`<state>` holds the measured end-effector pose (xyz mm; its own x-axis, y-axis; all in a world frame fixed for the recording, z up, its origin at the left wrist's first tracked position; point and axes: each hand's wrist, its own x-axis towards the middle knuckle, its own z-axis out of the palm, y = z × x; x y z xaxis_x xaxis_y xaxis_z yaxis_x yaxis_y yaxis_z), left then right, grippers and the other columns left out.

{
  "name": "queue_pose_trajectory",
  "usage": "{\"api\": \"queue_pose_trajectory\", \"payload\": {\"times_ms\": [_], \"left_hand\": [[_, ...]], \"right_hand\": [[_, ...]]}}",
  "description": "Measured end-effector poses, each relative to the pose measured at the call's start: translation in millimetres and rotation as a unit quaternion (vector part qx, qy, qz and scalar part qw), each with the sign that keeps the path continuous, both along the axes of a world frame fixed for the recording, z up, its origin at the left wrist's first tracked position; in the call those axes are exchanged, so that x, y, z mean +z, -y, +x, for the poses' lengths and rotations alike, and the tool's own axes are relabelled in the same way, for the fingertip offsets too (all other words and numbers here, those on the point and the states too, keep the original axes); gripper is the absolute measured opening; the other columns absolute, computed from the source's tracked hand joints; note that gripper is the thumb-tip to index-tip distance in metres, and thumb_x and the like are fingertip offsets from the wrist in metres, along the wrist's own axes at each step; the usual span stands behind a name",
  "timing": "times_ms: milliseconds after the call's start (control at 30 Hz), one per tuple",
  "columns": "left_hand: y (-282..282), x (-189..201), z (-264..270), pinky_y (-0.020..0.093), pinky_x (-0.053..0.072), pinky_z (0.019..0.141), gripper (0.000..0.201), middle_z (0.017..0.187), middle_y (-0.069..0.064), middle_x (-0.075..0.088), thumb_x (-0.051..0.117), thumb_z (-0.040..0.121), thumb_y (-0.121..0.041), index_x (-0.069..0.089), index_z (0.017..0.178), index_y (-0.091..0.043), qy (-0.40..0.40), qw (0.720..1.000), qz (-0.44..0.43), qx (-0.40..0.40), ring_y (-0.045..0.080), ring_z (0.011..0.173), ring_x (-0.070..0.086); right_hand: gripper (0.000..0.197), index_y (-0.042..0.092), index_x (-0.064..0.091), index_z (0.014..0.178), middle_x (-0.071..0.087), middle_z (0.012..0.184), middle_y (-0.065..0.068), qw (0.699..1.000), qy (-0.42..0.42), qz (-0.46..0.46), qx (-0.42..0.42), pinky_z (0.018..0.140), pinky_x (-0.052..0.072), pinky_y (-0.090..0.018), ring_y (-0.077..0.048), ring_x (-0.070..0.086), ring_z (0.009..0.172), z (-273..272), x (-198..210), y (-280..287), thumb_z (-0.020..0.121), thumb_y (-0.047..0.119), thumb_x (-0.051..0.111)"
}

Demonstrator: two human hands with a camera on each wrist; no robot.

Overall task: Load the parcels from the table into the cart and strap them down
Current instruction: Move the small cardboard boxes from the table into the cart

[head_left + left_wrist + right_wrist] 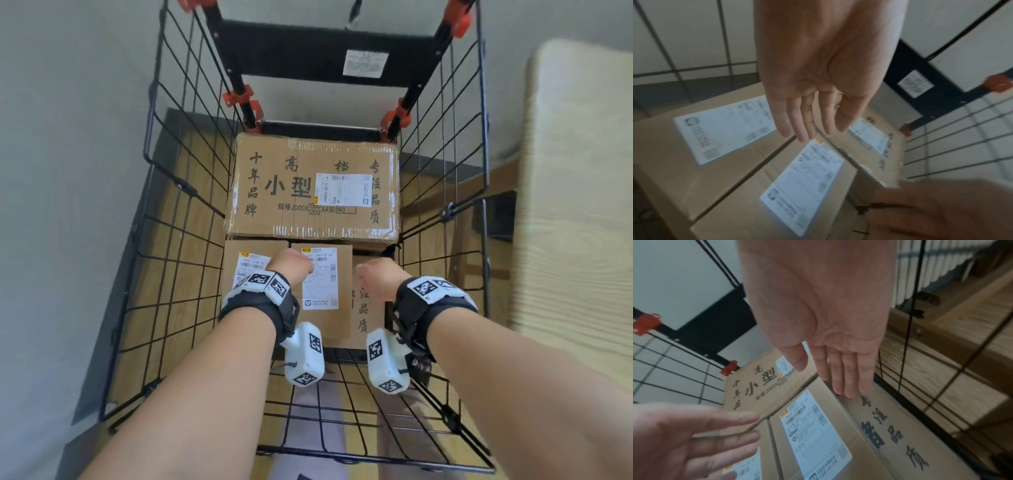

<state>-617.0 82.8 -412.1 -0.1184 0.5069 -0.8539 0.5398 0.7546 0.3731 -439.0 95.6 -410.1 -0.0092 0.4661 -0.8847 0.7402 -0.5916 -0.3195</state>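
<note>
Several brown cardboard parcels sit inside the black wire cart. A large printed box fills the back. In front of it lie two smaller labelled boxes, one at the left and one in the middle, beside a lower printed box at the right. My left hand hangs over the two labelled boxes with straight fingers and holds nothing. My right hand is also flat and empty, its fingertips close over the lower right box. I cannot tell whether either hand touches a box.
The cart's black handle frame with red clamps rises at the back. Its front wire panel lies folded down toward me. A light wooden table stands to the right and a pale wall to the left.
</note>
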Motion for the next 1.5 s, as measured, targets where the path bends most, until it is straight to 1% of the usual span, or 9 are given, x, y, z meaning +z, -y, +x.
{"api": "queue_pose_trajectory", "payload": {"times_ms": [67, 200, 300, 400, 533, 700, 967, 1267, 1500], "left_hand": [[-6, 21, 13, 0.028, 0.047, 0.073, 0.023, 0.075, -0.003, 0.051, 0.055, 0.092, -0.009, 0.052, 0.072, -0.021, 0.024, 1.000, 0.017, -0.005, 0.018, 0.074, 0.052], [-28, 78, 39, 0.036, 0.049, 0.093, 0.009, 0.099, 0.008, 0.059, 0.055, 0.093, -0.012, 0.063, 0.098, -0.011, 0.009, 0.992, 0.054, -0.111, 0.023, 0.094, 0.056], [-48, 119, 59, 0.032, 0.051, 0.083, 0.024, 0.114, 0.009, 0.065, 0.053, 0.094, -0.014, 0.066, 0.112, -0.005, -0.069, 0.970, 0.106, -0.210, 0.023, 0.104, 0.062], [-60, 158, 89, 0.028, 0.046, 0.069, 0.024, 0.111, 0.009, 0.067, 0.050, 0.095, -0.017, 0.066, 0.111, -0.009, -0.147, 0.920, 0.159, -0.327, 0.025, 0.100, 0.065], [-60, 195, 142, 0.033, 0.047, 0.073, 0.025, 0.113, 0.010, 0.066, 0.052, 0.092, -0.019, 0.064, 0.113, -0.012, -0.210, 0.847, 0.192, -0.449, 0.029, 0.101, 0.064], [-45, 221, 214, 0.035, 0.050, 0.080, 0.032, 0.121, 0.011, 0.060, 0.050, 0.089, -0.017, 0.059, 0.120, -0.012, -0.210, 0.806, 0.226, -0.506, 0.031, 0.107, 0.061], [-14, 245, 345, 0.033, 0.050, 0.087, 0.036, 0.125, 0.007, 0.061, 0.047, 0.091, -0.015, 0.057, 0.126, -0.014, -0.225, 0.761, 0.253, -0.553, 0.026, 0.113, 0.059], [23, 258, 489, 0.034, 0.048, 0.088, 0.036, 0.123, 0.009, 0.062, 0.048, 0.091, -0.016, 0.057, 0.125, -0.013, -0.221, 0.749, 0.275, -0.560, 0.028, 0.113, 0.058], [38, 277, 562, 0.036, 0.048, 0.087, 0.033, 0.123, 0.010, 0.058, 0.047, 0.088, -0.015, 0.056, 0.120, -0.014, -0.211, 0.752, 0.304, -0.546, 0.029, 0.111, 0.056]], "right_hand": [[0.038, 0.001, 0.057, 0.129, 0.059, 0.129, -0.020, 0.999, 0.006, 0.030, 0.036, 0.099, 0.046, -0.039, -0.034, 0.056, 0.120, 3, 25, -5, 0.100, 0.020, 0.043], [0.035, 0.005, 0.062, 0.123, 0.062, 0.124, -0.015, 0.987, 0.036, 0.091, 0.127, 0.094, 0.046, -0.035, -0.031, 0.058, 0.115, 13, 79, -18, 0.098, 0.022, 0.044], [0.032, 0.009, 0.065, 0.118, 0.065, 0.117, -0.011, 0.960, 0.077, 0.180, 0.199, 0.093, 0.051, -0.036, -0.027, 0.062, 0.106, 21, 125, -26, 0.098, 0.023, 0.043], [0.030, 0.014, 0.064, 0.115, 0.067, 0.112, -0.008, 0.903, 0.150, 0.244, 0.319, 0.087, 0.054, -0.039, -0.027, 0.064, 0.099, 37, 171, -26, 0.095, 0.018, 0.042], [0.026, 0.013, 0.064, 0.111, 0.067, 0.108, -0.007, 0.844, 0.215, 0.277, 0.407, 0.077, 0.052, -0.035, -0.029, 0.065, 0.100, 81, 214, -23, 0.091, 0.015, 0.048], [0.024, 0.010, 0.065, 0.109, 0.065, 0.110, -0.008, 0.837, 0.270, 0.262, 0.397, 0.075, 0.051, -0.034, -0.029, 0.063, 0.100, 164, 240, -1, 0.090, 0.011, 0.050], [0.024, 0.012, 0.063, 0.111, 0.063, 0.115, -0.008, 0.860, 0.294, 0.273, 0.316, 0.077, 0.049, -0.033, -0.027, 0.062, 0.106, 302, 262, 47, 0.092, 0.015, 0.049], [0.024, 0.015, 0.064, 0.111, 0.062, 0.117, -0.008, 0.859, 0.314, 0.290, 0.281, 0.084, 0.051, -0.036, -0.028, 0.060, 0.108, 446, 278, 82, 0.090, 0.017, 0.050], [0.023, 0.016, 0.063, 0.109, 0.062, 0.115, -0.007, 0.862, 0.320, 0.300, 0.255, 0.083, 0.052, -0.036, -0.027, 0.060, 0.106, 523, 292, 100, 0.090, 0.020, 0.052]]}}
